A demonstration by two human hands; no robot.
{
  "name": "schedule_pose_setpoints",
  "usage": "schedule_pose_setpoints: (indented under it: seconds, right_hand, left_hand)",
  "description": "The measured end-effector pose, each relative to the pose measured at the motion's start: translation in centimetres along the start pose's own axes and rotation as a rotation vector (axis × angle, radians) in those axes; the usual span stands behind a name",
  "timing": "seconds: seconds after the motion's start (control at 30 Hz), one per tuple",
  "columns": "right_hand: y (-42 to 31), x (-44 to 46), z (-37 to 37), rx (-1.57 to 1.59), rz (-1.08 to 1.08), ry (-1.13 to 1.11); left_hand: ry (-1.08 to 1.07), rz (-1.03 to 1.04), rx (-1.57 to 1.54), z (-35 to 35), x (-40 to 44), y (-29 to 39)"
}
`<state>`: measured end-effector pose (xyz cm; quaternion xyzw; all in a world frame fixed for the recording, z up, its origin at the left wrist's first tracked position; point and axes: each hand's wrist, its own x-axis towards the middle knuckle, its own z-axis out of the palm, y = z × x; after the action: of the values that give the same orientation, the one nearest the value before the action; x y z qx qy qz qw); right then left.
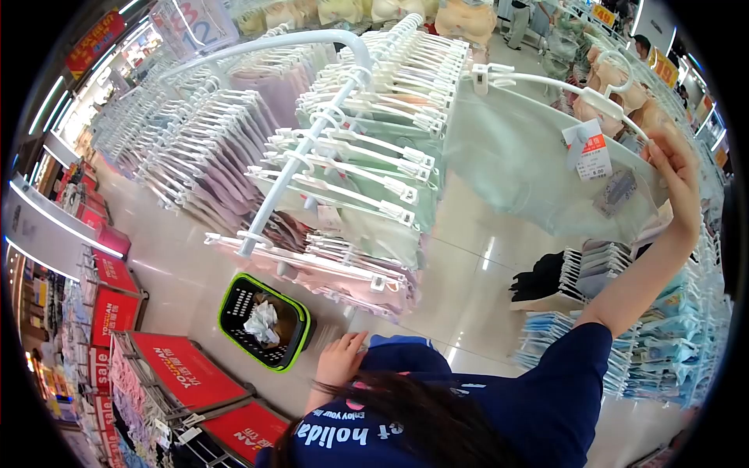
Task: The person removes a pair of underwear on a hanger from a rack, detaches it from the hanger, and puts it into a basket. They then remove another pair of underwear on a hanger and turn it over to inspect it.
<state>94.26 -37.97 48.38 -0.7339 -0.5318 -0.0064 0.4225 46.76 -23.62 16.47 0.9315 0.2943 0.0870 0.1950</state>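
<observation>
Out to the right and raised, my right hand pinches one end of a white clip hanger. Pale green underpants hang spread from its clips, with a white and orange price tag and a grey label on them. My left hand is low by my dark blue shirt, fingers loosely bent and apart, holding nothing visible. Nearest it, on the floor, stands a black shopping basket with a green rim and a crumpled pale item inside.
A white rack rail carries rows of hangers with green, pink and mauve underwear. Blue garments hang at lower right. Red sign panels line the left. Another person stands far back.
</observation>
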Motion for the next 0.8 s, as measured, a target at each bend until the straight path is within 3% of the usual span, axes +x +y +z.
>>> schedule_pose_setpoints:
  seconds: [0.3, 0.57, 0.8]
  right_hand:
    - [-1.9, 1.4, 4.6, 0.07, 0.052, -0.148]
    - [-3.2, 5.4, 14.5, 0.066, -0.129, -0.354]
    - [-5.1, 8.9, 22.7, -0.041, -0.273, -0.265]
  left_hand:
    - [0.012, 0.059, 0.021, -0.2, 0.5, -1.5]
    - [0.003, 0.046, 0.047, -0.1, -0.5, -3.1]
    - [0.048, -0.042, 0.003, -0.1, -2.1, -4.3]
